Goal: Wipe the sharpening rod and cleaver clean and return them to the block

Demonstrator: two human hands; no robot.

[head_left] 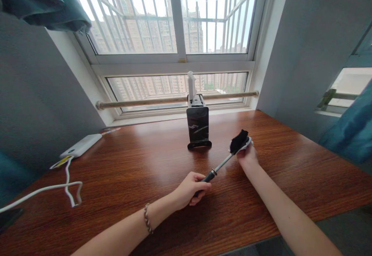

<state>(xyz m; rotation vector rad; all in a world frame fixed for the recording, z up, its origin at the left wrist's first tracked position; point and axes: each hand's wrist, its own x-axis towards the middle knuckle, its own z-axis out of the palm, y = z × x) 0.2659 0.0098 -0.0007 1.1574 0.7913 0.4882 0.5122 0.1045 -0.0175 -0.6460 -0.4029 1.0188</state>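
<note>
A short brush [223,164] with a black grip, a metal shaft and a black-and-white head lies slanted just above a brown wooden table [130,170]. My left hand [190,189] is closed around the black grip at its near end. My right hand [247,154] is closed over the brush head [238,141] at the far end, with the dark bristles showing above my fingers. A beaded bracelet [147,219] sits on my left wrist.
A black box-shaped stand [198,126] with a white upright piece stands at the table's back centre, close to the brush head. A white power bank [81,145] and its white cable [58,186] lie at the left. Behind are a window, a wooden rail and teal curtains.
</note>
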